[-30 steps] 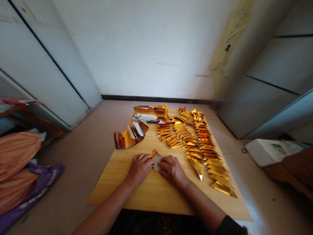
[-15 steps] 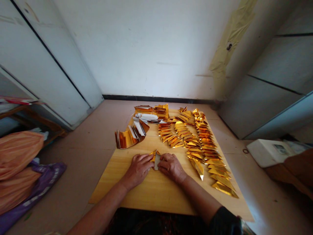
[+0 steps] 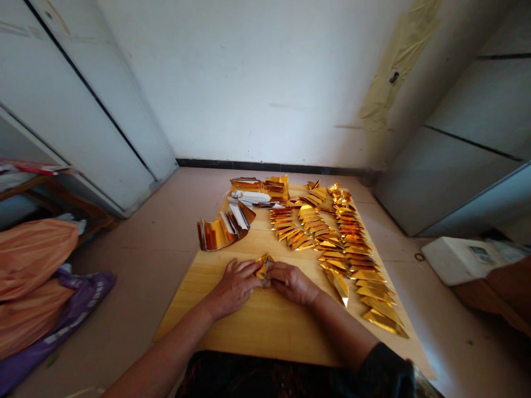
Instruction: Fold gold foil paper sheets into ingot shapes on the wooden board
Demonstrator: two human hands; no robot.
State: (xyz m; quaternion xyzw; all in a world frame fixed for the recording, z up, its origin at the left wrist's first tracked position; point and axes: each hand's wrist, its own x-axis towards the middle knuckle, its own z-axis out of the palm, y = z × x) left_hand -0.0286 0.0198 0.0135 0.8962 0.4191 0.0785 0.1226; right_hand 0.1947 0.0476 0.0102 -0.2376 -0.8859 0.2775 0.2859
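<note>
Gold paper (image 3: 261,271) lies on the surface (image 3: 265,331) below the frame's centre, its sides pinched by the fingers of left hand (image 3: 234,286) and right hand (image 3: 293,283); probably light, easily creased, best held by its edges.

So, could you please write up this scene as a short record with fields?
Surface: light wooden tabletop
Left hand: holds the left side of a small gold-and-grey piece
Right hand: holds its right side
Right part of tabletop: overlapping rows of folded gold pieces
Far left of tabletop: curved bundle of gold sheets; white bundle behind it
Floor, left: orange bag and purple bag
</note>
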